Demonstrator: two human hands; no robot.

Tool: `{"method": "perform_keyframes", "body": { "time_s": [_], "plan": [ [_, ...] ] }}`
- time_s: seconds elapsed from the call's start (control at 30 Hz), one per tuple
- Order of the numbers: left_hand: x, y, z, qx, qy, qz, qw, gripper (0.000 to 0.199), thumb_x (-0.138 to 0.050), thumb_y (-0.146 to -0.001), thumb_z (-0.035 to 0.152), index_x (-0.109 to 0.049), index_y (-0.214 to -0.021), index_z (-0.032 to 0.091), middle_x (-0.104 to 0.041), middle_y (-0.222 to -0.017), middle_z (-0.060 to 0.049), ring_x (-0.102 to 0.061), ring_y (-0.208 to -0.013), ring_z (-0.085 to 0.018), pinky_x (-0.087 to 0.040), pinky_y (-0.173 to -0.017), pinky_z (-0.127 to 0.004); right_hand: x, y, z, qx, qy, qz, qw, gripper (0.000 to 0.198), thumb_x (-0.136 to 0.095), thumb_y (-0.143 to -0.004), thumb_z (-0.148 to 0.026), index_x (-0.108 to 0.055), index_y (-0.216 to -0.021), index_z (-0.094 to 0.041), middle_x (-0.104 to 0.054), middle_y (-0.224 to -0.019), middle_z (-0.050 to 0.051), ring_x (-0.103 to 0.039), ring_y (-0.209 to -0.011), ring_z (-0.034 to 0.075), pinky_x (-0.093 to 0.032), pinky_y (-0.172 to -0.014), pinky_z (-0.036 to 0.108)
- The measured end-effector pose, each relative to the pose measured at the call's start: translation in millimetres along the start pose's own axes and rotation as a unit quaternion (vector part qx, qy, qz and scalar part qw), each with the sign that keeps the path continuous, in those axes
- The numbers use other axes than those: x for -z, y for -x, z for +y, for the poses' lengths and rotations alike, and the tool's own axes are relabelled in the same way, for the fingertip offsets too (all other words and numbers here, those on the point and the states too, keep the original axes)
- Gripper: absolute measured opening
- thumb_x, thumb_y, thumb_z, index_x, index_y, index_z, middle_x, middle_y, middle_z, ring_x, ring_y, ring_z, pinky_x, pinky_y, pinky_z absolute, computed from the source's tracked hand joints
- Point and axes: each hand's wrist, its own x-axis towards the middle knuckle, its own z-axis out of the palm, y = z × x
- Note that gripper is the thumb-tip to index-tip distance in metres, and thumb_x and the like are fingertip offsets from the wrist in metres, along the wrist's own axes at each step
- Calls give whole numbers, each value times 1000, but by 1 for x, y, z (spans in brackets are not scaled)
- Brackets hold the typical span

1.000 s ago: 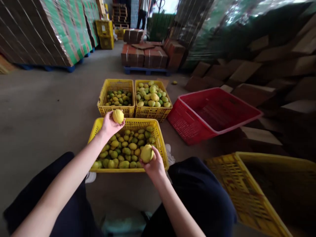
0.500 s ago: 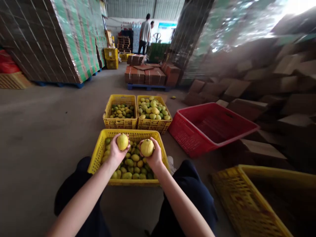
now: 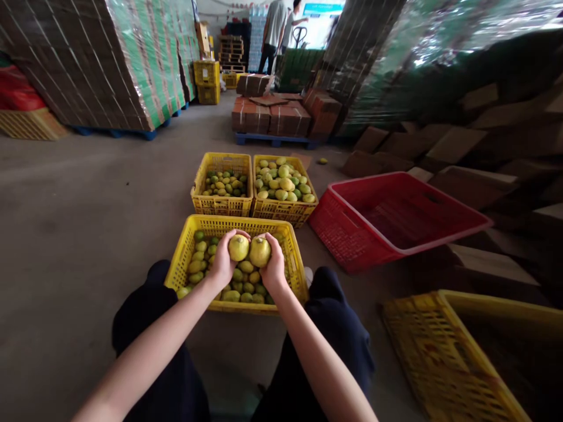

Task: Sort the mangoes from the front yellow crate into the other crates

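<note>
Side by side above a yellow crate [image 3: 176, 262], my two hands each hold a lemon. My left hand [image 3: 224, 258] is wrapped round one yellow lemon [image 3: 238, 248], its stem end facing up. In my right hand [image 3: 274, 266] sits another lemon [image 3: 260, 252], slightly greener and tilted toward the first. The two fruits are close together, almost touching. Beneath them, the crate holds many green and yellow lemons [image 3: 231, 296], partly hidden by my hands and forearms.
Behind stand two smaller yellow crates: the left one [image 3: 222, 205] part full, the right one [image 3: 285, 211] heaped with lemons. A red crate [image 3: 334, 240] lies to the right, with another yellow crate [image 3: 440, 351] nearer me. Loose cardboard [image 3: 457, 143] piles up at right. Two people stand far back.
My hands have come together, bringing the two lemons from apart to nearly touching. The lemons have turned so their ends show. The camera view has tipped slightly downward.
</note>
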Motion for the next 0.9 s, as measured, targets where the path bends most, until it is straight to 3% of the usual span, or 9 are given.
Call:
{"method": "perform_keyframes", "body": {
  "time_s": [0.1,0.27,0.43,0.63,0.73,0.8,0.9],
  "plan": [
    [0,2,3,-43,-43,-5,998,29,-47,-80,42,-61,-68,20,-71,-83,-4,-66,-93,-21,-52,-79,-29,2,2,0,23,-10,-7,1000,28,-62,-69,-49,-57,-62,-23,-58,-66,-3,-53,-71,16,-45,-73,27],
    [1,4,3,-116,-126,-1,985,33,-45,-83,40,-63,-65,20,-70,-78,-3,-64,-83,-20,-48,-77,-28,6,6,-4,99,22,-90,991,26,-56,-78,-44,-60,-63,-23,-58,-71,-2,-53,-74,16,-43,-79,27],
    [4,6,3,-159,-138,-7,978,33,-46,-85,38,-65,-65,20,-67,-72,-2,-60,-74,-18,-45,-74,-28,10,10,-10,159,68,-127,977,25,-55,-80,-40,-64,-66,-22,-61,-74,1,-54,-78,19,-42,-80,30],
    [5,11,16,-185,-159,-36,969,34,-47,-82,39,-66,-62,19,-67,-73,-5,-59,-73,-19,-46,-77,-29,12,16,-15,179,131,-171,960,24,-58,-78,-41,-69,-74,-21,-63,-76,1,-54,-78,19,-42,-77,31],
    [5,9,15,-190,-169,-18,967,34,-50,-83,42,-67,-64,19,-68,-76,-5,-61,-77,-19,-46,-78,-28,9,14,-8,169,121,-146,967,27,-56,-80,-43,-68,-71,-20,-64,-74,1,-55,-77,19,-43,-77,30],
    [5,5,10,-171,-162,19,972,39,-49,-87,46,-67,-65,20,-69,-78,-4,-63,-82,-20,-47,-79,-28,8,10,-1,122,113,-93,982,34,-54,-82,-48,-66,-67,-20,-65,-70,1,-56,-73,18,-44,-73,29],
    [4,-3,2,-69,-112,63,989,43,-45,-90,52,-67,-72,20,-71,-82,-5,-65,-87,-21,-49,-80,-29,8,2,9,24,100,-7,995,42,-51,-82,-58,-64,-67,-20,-64,-65,0,-58,-69,18,-45,-69,29]
  ]
}}
